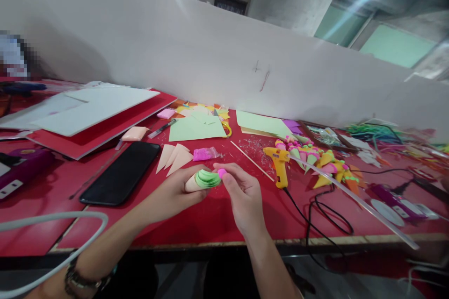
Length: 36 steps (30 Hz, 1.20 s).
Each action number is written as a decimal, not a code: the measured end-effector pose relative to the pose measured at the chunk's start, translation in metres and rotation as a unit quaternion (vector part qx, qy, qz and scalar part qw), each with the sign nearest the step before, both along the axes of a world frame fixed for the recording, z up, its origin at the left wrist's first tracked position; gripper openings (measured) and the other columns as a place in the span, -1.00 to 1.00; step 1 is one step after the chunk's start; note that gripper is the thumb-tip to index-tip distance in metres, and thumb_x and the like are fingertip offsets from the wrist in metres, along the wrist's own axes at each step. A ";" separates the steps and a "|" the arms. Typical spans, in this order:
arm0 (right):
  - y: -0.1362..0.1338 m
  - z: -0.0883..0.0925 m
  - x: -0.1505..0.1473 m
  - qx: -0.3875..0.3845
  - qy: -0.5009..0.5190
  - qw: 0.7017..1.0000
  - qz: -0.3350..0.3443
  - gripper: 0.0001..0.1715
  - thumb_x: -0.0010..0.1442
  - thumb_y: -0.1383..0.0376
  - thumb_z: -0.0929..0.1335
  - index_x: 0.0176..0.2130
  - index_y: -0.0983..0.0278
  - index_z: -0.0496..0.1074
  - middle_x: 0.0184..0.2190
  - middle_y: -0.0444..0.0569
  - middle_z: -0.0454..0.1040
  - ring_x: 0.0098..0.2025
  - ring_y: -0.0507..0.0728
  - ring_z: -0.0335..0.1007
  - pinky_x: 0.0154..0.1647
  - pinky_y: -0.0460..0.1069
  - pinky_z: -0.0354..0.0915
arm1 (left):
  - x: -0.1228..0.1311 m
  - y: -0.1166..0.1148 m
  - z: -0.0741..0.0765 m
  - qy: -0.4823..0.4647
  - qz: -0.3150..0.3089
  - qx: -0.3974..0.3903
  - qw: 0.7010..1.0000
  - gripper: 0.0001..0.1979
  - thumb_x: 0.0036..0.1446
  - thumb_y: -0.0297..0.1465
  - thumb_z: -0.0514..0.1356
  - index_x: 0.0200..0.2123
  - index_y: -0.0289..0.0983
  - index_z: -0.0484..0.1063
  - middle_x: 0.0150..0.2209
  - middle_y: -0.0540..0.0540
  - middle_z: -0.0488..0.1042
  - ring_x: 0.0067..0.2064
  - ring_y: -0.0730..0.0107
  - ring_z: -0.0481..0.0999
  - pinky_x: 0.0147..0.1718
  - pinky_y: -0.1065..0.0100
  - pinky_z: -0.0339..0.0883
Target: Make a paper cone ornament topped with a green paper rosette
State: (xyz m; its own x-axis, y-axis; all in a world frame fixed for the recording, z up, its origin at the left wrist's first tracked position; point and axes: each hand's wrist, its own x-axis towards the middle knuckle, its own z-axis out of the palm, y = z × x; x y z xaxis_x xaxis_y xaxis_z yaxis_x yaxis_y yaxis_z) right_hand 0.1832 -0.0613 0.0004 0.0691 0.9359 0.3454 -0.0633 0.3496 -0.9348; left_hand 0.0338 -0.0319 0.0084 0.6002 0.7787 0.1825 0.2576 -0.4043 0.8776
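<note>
My left hand [182, 190] is closed around a bundle of nested paper cones [206, 179], pale at the outside and light green within, their open ends facing right. Between the thumb and fingers of my right hand [242, 189] is a small lump of bright pink clay [222, 173], right at the rim of the cones. Whether the lump touches the paper I cannot tell. Just behind my hands lie an opened packet of pink clay [205, 153] and several flat peach paper pieces [178, 160].
A yellow glue gun [278, 166] with a clear glue stick [365, 205] and black cord lies at right, beside a pile of finished-looking paper cones [326, 168]. A black phone [121, 174] is at left. Green paper sheets [196, 126], a wooden stick [252, 161] and white boards [98, 107] lie farther back.
</note>
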 end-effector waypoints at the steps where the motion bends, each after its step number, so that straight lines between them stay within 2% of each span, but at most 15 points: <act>1: 0.000 0.000 0.000 0.001 0.000 1.000 0.001 -0.78 0.12 0.23 0.30 -0.24 0.21 0.47 -0.29 -0.09 0.49 -0.24 0.07 0.42 -0.22 -0.04 0.35 | 0.000 0.000 0.000 -0.001 0.002 0.000 1.000 -0.89 0.06 -0.44 0.05 -0.29 -0.27 0.29 -0.36 0.00 0.38 -0.33 0.42 0.36 -0.31 0.44 0.28; 7: 0.000 -0.001 0.001 0.012 -0.005 1.000 0.002 -0.82 0.11 0.22 0.30 -0.29 0.22 0.45 -0.32 -0.10 0.49 -0.26 0.06 0.42 -0.24 -0.05 0.36 | 0.001 -0.001 -0.003 -0.001 0.009 -0.011 1.000 -0.92 0.08 -0.43 0.05 -0.33 -0.27 0.31 -0.41 0.03 0.36 -0.37 0.45 0.35 -0.35 0.46 0.28; 12: 0.001 -0.002 0.001 -0.006 0.004 1.000 0.021 -0.74 0.08 0.22 0.33 -0.19 0.22 0.42 -0.28 -0.07 0.49 -0.25 0.08 0.42 -0.27 -0.06 0.37 | 0.002 -0.001 -0.003 -0.026 0.019 -0.031 0.999 -0.72 0.10 -0.37 0.07 -0.08 -0.21 0.28 -0.20 -0.02 0.43 -0.20 0.38 0.41 -0.21 0.40 0.30; 16: 0.002 -0.001 0.002 -0.003 -0.014 1.000 -0.023 -0.68 0.14 0.22 0.27 -0.09 0.21 0.37 -0.24 -0.04 0.47 -0.21 0.07 0.41 -0.23 -0.05 0.37 | 0.002 -0.001 -0.006 -0.024 0.031 -0.047 0.998 -0.63 0.10 -0.30 0.08 0.00 -0.21 0.25 -0.25 -0.06 0.45 -0.22 0.32 0.43 -0.25 0.35 0.34; 20: 0.002 -0.002 0.002 0.033 -0.061 0.997 -0.027 -0.69 0.17 0.26 0.23 -0.08 0.19 0.37 -0.14 -0.03 0.43 -0.13 0.09 0.37 -0.15 -0.03 0.35 | 0.004 -0.003 -0.007 -0.031 0.039 -0.070 0.996 -0.60 0.10 -0.29 0.07 0.03 -0.22 0.23 -0.24 -0.07 0.46 -0.24 0.32 0.44 -0.27 0.34 0.35; 24: 0.003 -0.006 0.003 0.051 -0.095 0.993 -0.039 -0.56 0.15 0.28 0.24 0.05 0.15 0.25 -0.08 -0.02 0.39 -0.11 0.09 0.35 -0.14 -0.01 0.34 | 0.002 -0.001 -0.004 -0.028 0.084 -0.073 0.993 -0.60 0.07 -0.33 0.08 0.02 -0.22 0.23 -0.16 -0.07 0.44 -0.17 0.31 0.42 -0.23 0.38 0.32; 27: 0.008 -0.011 0.005 0.044 -0.139 0.987 -0.066 -0.53 0.15 0.29 0.24 0.07 0.14 0.23 -0.13 -0.02 0.42 -0.18 0.07 0.36 -0.19 -0.02 0.34 | -0.006 0.010 -0.005 -0.002 0.139 -0.066 0.988 -0.61 0.07 -0.26 0.07 -0.02 -0.26 0.25 -0.22 -0.06 0.45 -0.25 0.33 0.43 -0.32 0.40 0.31; 29: 0.012 -0.015 0.008 0.031 -0.182 0.980 -0.080 -0.54 0.13 0.31 0.24 0.06 0.13 0.25 -0.11 -0.02 0.40 -0.24 0.05 0.35 -0.22 -0.03 0.34 | -0.013 0.020 -0.009 0.021 0.172 -0.050 0.984 -0.58 0.09 -0.19 0.04 -0.04 -0.31 0.26 -0.32 -0.07 0.45 -0.34 0.33 0.43 -0.41 0.39 0.28; 31: 0.016 -0.019 0.009 0.019 -0.226 0.970 -0.085 -0.53 0.11 0.34 0.25 0.04 0.13 0.26 -0.08 -0.02 0.37 -0.27 0.05 0.34 -0.23 -0.02 0.33 | -0.018 0.027 -0.013 0.058 0.192 0.005 0.980 -0.59 0.10 -0.18 0.02 -0.09 -0.33 0.28 -0.33 -0.08 0.44 -0.35 0.32 0.42 -0.41 0.39 0.24; 33: 0.019 -0.021 0.009 0.014 -0.256 0.962 -0.095 -0.53 0.08 0.36 0.25 0.02 0.14 0.28 -0.10 -0.01 0.36 -0.24 0.07 0.34 -0.22 0.00 0.32 | -0.019 0.030 -0.018 0.137 0.181 0.072 0.971 -0.67 0.10 -0.19 0.00 -0.20 -0.32 0.32 -0.37 -0.07 0.44 -0.38 0.31 0.41 -0.44 0.39 0.20; 36: 0.019 -0.022 0.008 0.017 -0.262 0.956 -0.128 -0.60 0.09 0.37 0.24 -0.04 0.20 0.31 -0.13 0.01 0.36 -0.18 0.11 0.32 -0.18 0.02 0.31 | -0.016 0.025 -0.025 0.269 0.147 0.146 0.941 -0.74 0.11 -0.23 -0.02 -0.38 -0.29 0.33 -0.44 -0.08 0.43 -0.43 0.30 0.40 -0.49 0.40 0.13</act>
State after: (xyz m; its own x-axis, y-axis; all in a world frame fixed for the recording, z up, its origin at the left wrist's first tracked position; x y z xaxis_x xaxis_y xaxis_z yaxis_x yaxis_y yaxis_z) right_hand 0.1915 -0.0419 -0.0220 0.1035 0.8995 0.4245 0.5026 0.3210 -0.8027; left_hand 0.0175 -0.0064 -0.0163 0.4333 0.8894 0.1453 0.7709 -0.4493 0.4514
